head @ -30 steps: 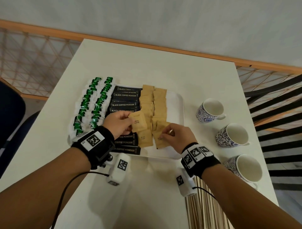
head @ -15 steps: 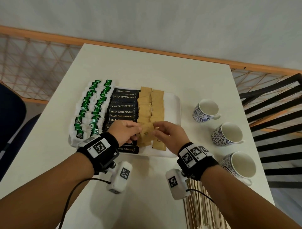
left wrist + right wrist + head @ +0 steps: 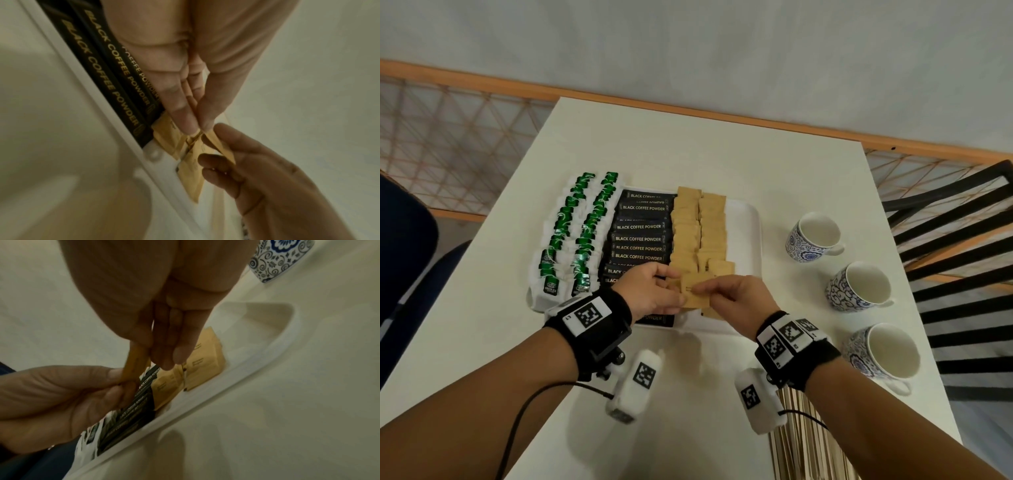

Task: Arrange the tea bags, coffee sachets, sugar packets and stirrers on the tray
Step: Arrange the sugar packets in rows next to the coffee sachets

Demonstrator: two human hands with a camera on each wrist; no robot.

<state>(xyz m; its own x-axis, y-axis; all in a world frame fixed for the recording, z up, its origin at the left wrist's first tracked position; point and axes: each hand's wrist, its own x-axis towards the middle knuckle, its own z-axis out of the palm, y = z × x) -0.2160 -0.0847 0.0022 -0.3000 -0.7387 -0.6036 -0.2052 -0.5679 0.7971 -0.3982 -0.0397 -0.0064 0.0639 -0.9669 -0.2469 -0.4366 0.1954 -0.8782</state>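
On the white tray (image 3: 748, 219) lie green tea bags (image 3: 582, 233), black coffee sachets (image 3: 638, 238) and two columns of brown sugar packets (image 3: 700, 226). Over the tray's near edge my left hand (image 3: 676, 289) pinches a small stack of sugar packets (image 3: 697, 296) between thumb and fingers. My right hand (image 3: 705, 287) pinches the same stack from the right. The left wrist view shows my left fingertips (image 3: 186, 125) on the packets (image 3: 193, 155) and the right hand (image 3: 213, 142) pulling one corner. A packet (image 3: 135, 360) stands edge-on in my right hand (image 3: 148, 356).
Three blue-patterned white cups (image 3: 813, 236) (image 3: 859, 286) (image 3: 887, 353) stand in a line right of the tray. A bundle of wooden stirrers (image 3: 808, 442) lies on the table's near edge under my right wrist. Black chair slats (image 3: 955, 240) are at the far right.
My right hand left the packets lying on the tray and moved left to the stack in my left hand. Both hands now pinch it together.
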